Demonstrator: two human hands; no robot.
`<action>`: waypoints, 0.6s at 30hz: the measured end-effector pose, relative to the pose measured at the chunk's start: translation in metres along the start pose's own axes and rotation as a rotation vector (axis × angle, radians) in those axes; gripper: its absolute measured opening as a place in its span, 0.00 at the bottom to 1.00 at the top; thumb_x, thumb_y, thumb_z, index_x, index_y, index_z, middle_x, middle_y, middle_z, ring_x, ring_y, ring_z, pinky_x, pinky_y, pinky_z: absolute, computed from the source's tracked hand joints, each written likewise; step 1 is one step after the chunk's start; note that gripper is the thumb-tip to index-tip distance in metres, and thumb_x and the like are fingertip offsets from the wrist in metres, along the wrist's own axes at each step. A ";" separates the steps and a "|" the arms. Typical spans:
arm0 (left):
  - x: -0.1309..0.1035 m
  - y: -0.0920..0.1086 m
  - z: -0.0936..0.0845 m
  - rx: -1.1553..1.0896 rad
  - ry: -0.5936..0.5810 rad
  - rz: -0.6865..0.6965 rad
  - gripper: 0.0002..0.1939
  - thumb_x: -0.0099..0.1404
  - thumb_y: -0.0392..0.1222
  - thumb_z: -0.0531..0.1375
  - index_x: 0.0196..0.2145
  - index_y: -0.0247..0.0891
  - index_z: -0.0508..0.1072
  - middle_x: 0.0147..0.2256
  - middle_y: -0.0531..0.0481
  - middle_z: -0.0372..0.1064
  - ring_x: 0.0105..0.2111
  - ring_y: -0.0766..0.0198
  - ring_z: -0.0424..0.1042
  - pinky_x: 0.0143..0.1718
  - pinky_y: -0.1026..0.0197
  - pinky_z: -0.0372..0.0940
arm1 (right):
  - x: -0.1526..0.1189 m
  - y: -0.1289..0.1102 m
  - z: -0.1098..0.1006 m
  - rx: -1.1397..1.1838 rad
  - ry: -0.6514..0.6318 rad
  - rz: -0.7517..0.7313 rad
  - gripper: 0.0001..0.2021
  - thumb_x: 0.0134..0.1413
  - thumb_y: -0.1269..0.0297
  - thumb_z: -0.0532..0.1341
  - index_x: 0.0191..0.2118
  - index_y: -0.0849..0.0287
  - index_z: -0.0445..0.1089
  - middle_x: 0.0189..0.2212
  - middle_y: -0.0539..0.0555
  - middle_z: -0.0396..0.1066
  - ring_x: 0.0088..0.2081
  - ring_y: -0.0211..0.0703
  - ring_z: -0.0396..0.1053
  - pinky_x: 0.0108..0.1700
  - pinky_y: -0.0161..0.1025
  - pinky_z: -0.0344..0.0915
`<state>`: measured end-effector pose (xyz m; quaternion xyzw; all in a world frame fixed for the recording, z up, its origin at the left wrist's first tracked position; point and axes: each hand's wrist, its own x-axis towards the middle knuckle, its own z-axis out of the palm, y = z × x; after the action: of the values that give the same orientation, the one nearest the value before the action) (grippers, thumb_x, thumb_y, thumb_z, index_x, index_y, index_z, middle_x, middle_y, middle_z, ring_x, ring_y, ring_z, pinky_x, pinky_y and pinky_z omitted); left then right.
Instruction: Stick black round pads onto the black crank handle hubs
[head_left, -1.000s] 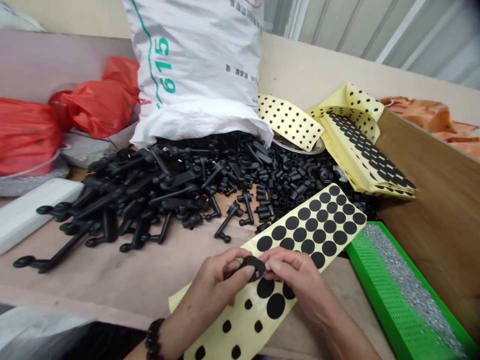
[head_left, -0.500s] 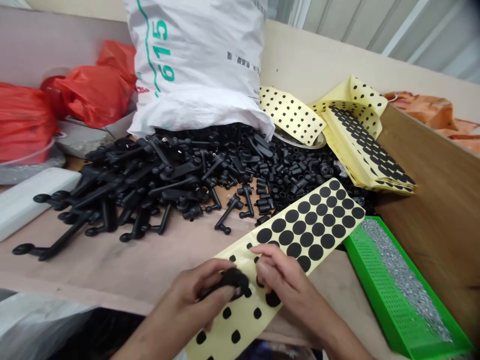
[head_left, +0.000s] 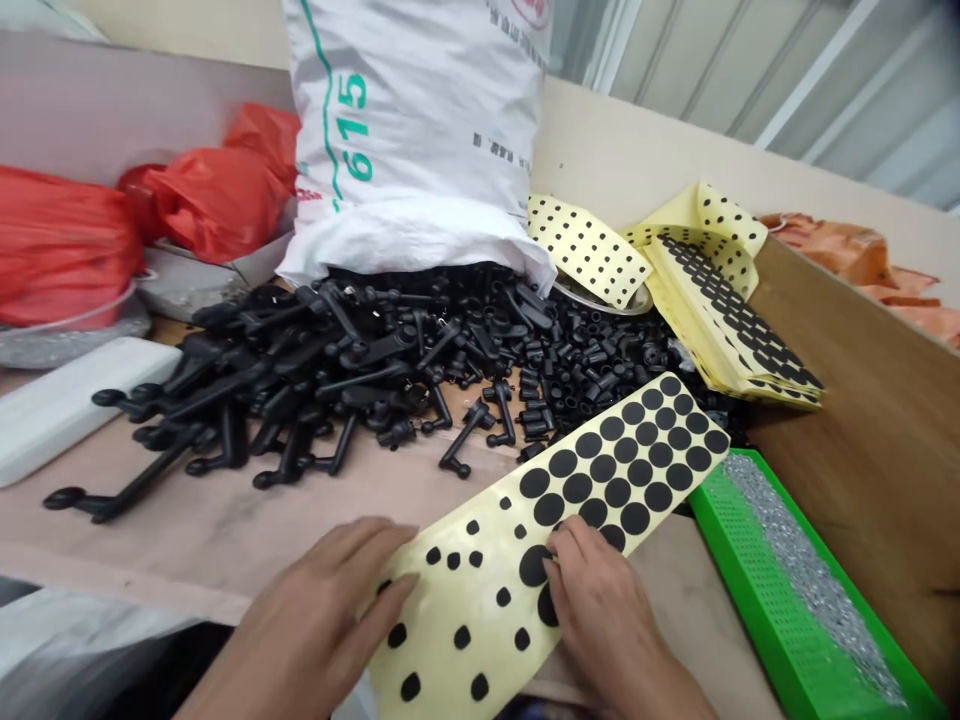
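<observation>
A yellow sticker sheet (head_left: 442, 600) lies slantwise at the front, with large black round stickers (head_left: 577, 488) on its upper right part and small black dots on its lower left. My left hand (head_left: 322, 610) is at the sheet's left edge, thumb and fingers apart, with nothing visible between them; its palm side is hidden. The bent fingers of my right hand (head_left: 600, 600) are pressed together on the sheet, their tips at the right edge of one large black sticker (head_left: 534, 566). Whatever those fingertips pinch, if anything, is too hidden to tell.
Black crank-like parts (head_left: 277, 370) and small black caps (head_left: 600, 350) are heaped behind, below a white sack (head_left: 420, 130). A green tray (head_left: 757, 590) of small metal pieces stands right; more yellow sheets (head_left: 735, 330) lie behind it. Red bags (head_left: 60, 250) and a white block (head_left: 82, 400) are left.
The dark part that my left hand held is no longer visible, and that hand has moved left and opened. My right hand has shifted down and right, onto the large stickers. The view has shifted slightly.
</observation>
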<state>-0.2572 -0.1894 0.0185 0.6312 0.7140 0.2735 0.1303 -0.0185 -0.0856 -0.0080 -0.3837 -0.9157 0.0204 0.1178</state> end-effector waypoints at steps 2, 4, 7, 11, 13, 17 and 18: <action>0.021 0.010 0.007 0.027 -0.038 0.054 0.14 0.64 0.47 0.50 0.44 0.42 0.69 0.43 0.46 0.70 0.42 0.56 0.70 0.42 0.58 0.66 | 0.000 0.000 -0.002 0.010 0.009 0.007 0.07 0.54 0.74 0.50 0.30 0.58 0.62 0.29 0.55 0.66 0.29 0.46 0.65 0.29 0.40 0.61; 0.038 0.018 0.012 0.044 -0.068 0.060 0.14 0.65 0.43 0.49 0.44 0.39 0.69 0.43 0.44 0.69 0.44 0.54 0.68 0.44 0.54 0.65 | 0.000 0.000 -0.003 0.022 0.021 0.012 0.06 0.55 0.73 0.50 0.31 0.58 0.61 0.29 0.55 0.65 0.30 0.47 0.65 0.29 0.40 0.61; 0.054 0.026 0.017 0.061 -0.110 0.031 0.13 0.65 0.40 0.48 0.43 0.37 0.69 0.41 0.43 0.69 0.42 0.54 0.68 0.43 0.52 0.65 | -0.001 -0.001 -0.003 0.016 0.015 0.017 0.06 0.55 0.73 0.50 0.32 0.59 0.61 0.30 0.56 0.65 0.31 0.46 0.65 0.30 0.40 0.60; 0.064 0.026 0.021 0.082 -0.139 0.001 0.12 0.65 0.38 0.49 0.43 0.35 0.69 0.40 0.43 0.69 0.41 0.53 0.68 0.41 0.52 0.65 | -0.002 -0.002 -0.001 0.028 0.001 0.031 0.07 0.55 0.74 0.50 0.31 0.58 0.61 0.30 0.55 0.65 0.30 0.46 0.65 0.31 0.41 0.58; 0.066 0.024 0.024 0.080 -0.144 -0.003 0.12 0.65 0.39 0.49 0.43 0.35 0.68 0.39 0.43 0.69 0.40 0.53 0.68 0.40 0.52 0.65 | -0.002 -0.003 0.000 0.061 0.005 0.035 0.07 0.55 0.75 0.50 0.31 0.57 0.61 0.31 0.55 0.65 0.32 0.46 0.64 0.33 0.42 0.57; 0.066 0.020 0.026 0.063 -0.147 -0.008 0.13 0.65 0.39 0.49 0.45 0.36 0.68 0.40 0.44 0.69 0.41 0.53 0.69 0.40 0.53 0.65 | -0.001 -0.002 -0.003 0.125 -0.029 0.056 0.07 0.55 0.75 0.49 0.32 0.58 0.61 0.32 0.55 0.64 0.34 0.47 0.64 0.34 0.43 0.57; 0.066 0.020 0.026 0.058 -0.146 -0.010 0.13 0.65 0.39 0.49 0.45 0.36 0.68 0.40 0.44 0.69 0.41 0.53 0.69 0.40 0.53 0.65 | -0.001 -0.001 -0.004 0.161 -0.050 0.063 0.07 0.55 0.75 0.49 0.30 0.57 0.60 0.31 0.54 0.64 0.33 0.46 0.64 0.34 0.42 0.57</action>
<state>-0.2379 -0.1182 0.0192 0.6495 0.7134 0.2052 0.1647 -0.0177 -0.0873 -0.0040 -0.4010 -0.9012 0.1074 0.1245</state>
